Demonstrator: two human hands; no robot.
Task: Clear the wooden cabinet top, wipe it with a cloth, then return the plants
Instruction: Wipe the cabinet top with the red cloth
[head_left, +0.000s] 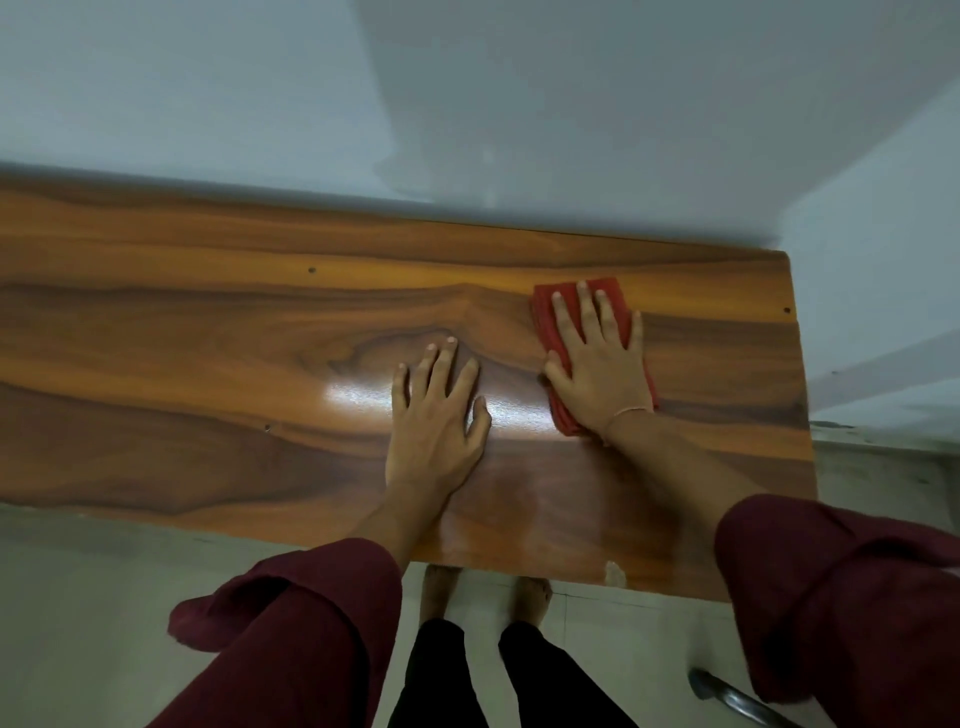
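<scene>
The wooden cabinet top (208, 338) stretches across the view, glossy and bare of any object. A folded red cloth (543, 317) lies on its right part. My right hand (597, 358) presses flat on the cloth with straight, spread fingers. My left hand (436, 415) rests flat on the bare wood just left of it, fingers straight. No plants are in view.
A pale wall (467, 104) runs along the cabinet's far edge and turns a corner at the right. The cabinet's right end (802, 389) is near my right hand. Tiled floor and my feet (483, 597) show below the near edge. A curved metal object (727, 696) lies at the lower right.
</scene>
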